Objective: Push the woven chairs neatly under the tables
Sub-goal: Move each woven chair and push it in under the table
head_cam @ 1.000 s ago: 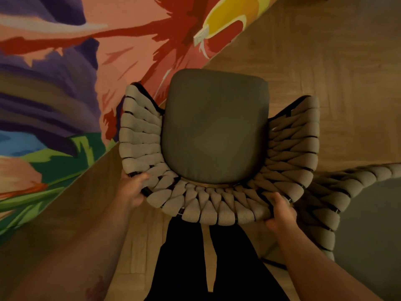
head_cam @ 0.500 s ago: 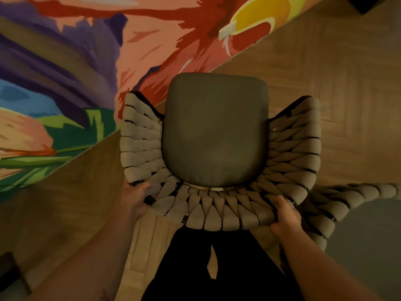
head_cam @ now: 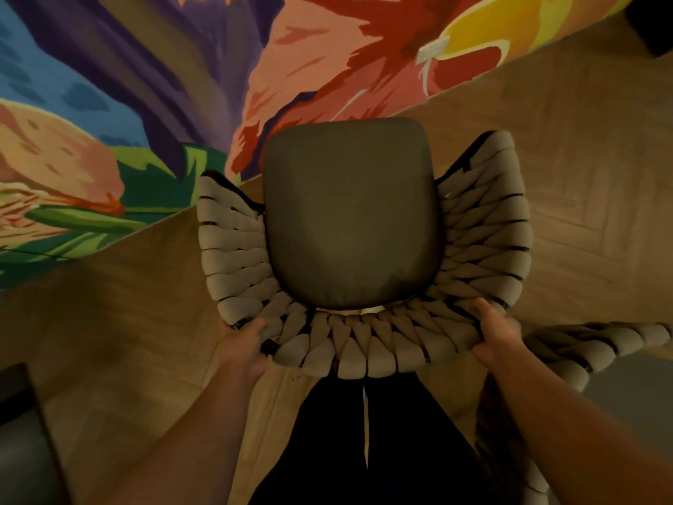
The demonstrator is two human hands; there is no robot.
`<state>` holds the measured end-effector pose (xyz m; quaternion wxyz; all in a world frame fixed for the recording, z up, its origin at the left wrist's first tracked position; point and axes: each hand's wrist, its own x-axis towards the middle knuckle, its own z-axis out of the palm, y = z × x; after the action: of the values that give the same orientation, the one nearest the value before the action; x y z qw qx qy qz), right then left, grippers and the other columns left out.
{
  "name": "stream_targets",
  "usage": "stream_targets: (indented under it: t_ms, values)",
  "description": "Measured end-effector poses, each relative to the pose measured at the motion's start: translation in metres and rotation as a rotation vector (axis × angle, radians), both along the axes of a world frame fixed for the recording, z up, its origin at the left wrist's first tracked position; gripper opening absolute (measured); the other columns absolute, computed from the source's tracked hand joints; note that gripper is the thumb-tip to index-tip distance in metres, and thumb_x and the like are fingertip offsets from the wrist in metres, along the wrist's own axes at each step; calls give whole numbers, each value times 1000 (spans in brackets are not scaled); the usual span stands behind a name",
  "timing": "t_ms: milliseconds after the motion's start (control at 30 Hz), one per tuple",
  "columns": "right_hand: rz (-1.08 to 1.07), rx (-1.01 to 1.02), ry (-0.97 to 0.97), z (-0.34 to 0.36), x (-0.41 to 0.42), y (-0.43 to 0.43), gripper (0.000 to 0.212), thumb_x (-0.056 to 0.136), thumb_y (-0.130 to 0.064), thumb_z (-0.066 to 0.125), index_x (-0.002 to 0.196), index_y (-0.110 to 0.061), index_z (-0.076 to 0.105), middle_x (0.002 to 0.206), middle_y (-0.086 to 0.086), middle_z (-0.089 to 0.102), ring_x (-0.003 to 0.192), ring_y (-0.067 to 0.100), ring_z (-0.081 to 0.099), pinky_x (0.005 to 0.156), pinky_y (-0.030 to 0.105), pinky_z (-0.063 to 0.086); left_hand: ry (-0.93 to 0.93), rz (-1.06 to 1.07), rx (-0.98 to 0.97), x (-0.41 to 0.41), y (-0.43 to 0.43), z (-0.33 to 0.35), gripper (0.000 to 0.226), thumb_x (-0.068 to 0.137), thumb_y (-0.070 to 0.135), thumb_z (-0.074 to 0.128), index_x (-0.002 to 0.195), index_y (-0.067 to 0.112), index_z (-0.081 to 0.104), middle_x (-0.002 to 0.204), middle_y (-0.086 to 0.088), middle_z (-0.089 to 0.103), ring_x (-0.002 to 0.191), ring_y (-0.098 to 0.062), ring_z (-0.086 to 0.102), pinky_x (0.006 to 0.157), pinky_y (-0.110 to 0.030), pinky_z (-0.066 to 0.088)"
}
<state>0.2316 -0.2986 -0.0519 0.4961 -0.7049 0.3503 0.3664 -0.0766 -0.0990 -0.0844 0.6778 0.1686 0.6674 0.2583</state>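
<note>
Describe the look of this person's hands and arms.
The left hand and right hand are bare: no gloves, and no rings that show in the dim light. Above the wrists, no sleeves, watch or bands show up to the picture's edge.

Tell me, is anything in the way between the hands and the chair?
Nothing. The left hand and right hand both grip the woven back of the chair, skin against weave. Where it must go isn't in the picture, so the way ahead can't be judged.

Two woven chairs (head_cam: 364, 353), two hands (head_cam: 242, 346) (one cushion (head_cam: 349, 213))
</note>
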Motion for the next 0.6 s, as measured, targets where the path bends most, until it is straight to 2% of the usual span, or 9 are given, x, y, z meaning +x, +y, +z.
stream_targets:
  t_ms: [100, 233, 400, 533, 600]
  values:
    - [77, -5, 15, -1, 0, 10, 23, 87, -9, 73, 103, -12, 57, 110, 15, 64, 100, 37, 64, 88, 56, 54, 1, 56, -5, -14, -9, 1, 62, 87, -16, 60, 137, 20, 52, 124, -16, 65, 107, -34, 67, 76, -51, 59]
    - [172, -17, 17, -2, 3, 26, 44, 84, -12, 76, 123, -7, 56, 108, 15, 64, 95, 35, 65, 87, 54, 55, 14, 152, -36, -27, -23, 0, 56, 87, -14, 60, 134, 16, 55, 122, -15, 66, 107, -34, 66, 83, -52, 57]
    - [284, 1, 35, -3, 10, 48, 35, 84, -12, 76, 114, -9, 58, 104, 12, 66, 90, 30, 66, 74, 46, 56, 44, 261, -63, -37, -36, 0, 56, 86, -12, 64, 135, 14, 54, 121, -14, 67, 103, -32, 68, 69, -44, 60]
    - [379, -12, 48, -8, 14, 66, 32, 80, -13, 81, 105, -10, 62, 109, 15, 69, 96, 35, 69, 85, 56, 57, 91, 347, -85, -42, -45, 2, 59, 84, -12, 66, 134, 15, 53, 128, -15, 64, 109, -35, 65, 81, -52, 58]
    - [416, -6, 51, -8, 15, 75, 42, 80, -14, 81, 116, -9, 61, 111, 15, 68, 98, 36, 68, 87, 58, 56, 110, 396, -88, -43, -50, 6, 58, 84, -13, 64, 134, 14, 51, 128, -15, 63, 110, -35, 64, 80, -52, 57]
